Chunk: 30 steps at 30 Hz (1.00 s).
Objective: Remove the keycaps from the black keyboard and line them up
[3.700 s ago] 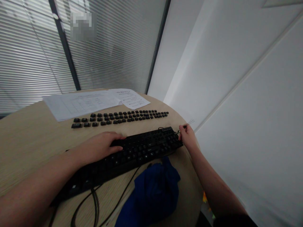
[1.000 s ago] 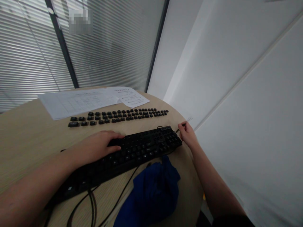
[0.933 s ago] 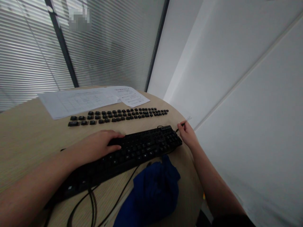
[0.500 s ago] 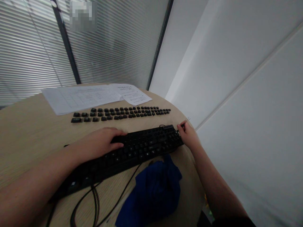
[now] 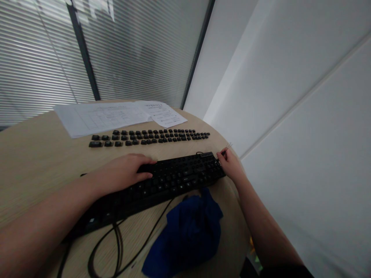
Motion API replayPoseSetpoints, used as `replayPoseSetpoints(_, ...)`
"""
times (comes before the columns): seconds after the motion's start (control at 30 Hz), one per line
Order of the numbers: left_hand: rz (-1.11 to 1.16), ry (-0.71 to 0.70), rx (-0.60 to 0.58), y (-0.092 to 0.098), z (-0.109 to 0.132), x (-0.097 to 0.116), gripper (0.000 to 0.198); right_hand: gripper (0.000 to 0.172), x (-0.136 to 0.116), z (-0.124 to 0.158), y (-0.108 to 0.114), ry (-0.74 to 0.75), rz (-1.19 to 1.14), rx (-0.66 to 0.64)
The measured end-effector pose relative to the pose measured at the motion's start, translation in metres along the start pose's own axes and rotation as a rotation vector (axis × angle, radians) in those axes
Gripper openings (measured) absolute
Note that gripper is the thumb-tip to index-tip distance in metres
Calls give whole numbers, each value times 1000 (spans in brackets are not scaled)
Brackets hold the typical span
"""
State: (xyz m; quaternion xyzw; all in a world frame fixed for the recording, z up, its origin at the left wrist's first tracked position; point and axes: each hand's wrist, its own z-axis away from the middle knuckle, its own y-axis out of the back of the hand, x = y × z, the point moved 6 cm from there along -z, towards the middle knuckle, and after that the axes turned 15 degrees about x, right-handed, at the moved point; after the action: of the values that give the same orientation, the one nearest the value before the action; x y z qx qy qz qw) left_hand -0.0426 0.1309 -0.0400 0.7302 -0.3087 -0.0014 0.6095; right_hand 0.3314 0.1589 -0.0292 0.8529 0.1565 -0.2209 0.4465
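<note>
A black keyboard (image 5: pixel 179 179) lies across a round wooden table (image 5: pixel 34 162). My left hand (image 5: pixel 127 173) rests flat on its left-middle part, fingers spread over the top edge. My right hand (image 5: pixel 230 164) is at the keyboard's far right corner, fingers pinched on a thin wire tool (image 5: pixel 226 150) whose tip touches the corner keys. Rows of loose black keycaps (image 5: pixel 150 137) lie on the table beyond the keyboard.
Printed paper sheets (image 5: pixel 110 116) lie behind the keycaps. A crumpled blue cloth (image 5: pixel 188 231) sits at the table's near edge, beside the keyboard's looped black cable (image 5: pixel 116 247). Window blinds stand behind the table, a white wall to the right.
The view has shifted slightly. My right hand moved a little in toward the keyboard's corner with the tool. My left hand stays on the keyboard.
</note>
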Motion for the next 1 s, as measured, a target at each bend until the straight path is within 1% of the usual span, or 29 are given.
replayPoseSetpoints(0.17,14,5,4,-1,-1,-1,56,22,-1,2,-6,43,-38,-17)
replayPoseSetpoints(0.4,37,-3,40,-4,-1,-7,53,26,16,0,-4,-49,-119,140)
replayPoseSetpoints(0.63,21,27,14,-3,-1,-7,53,29,26,5,-8,-71,-203,249)
replayPoseSetpoints(0.8,11,26,17,-2,-2,-5,54,27,28,7,-1,-128,-360,360)
replayPoseSetpoints(0.9,7,24,15,-2,-1,-5,53,27,23,7,-1,-132,-450,347)
replayPoseSetpoints(1.0,3,-1,21,1,1,-2,52,27,11,12,-1,-80,-553,294)
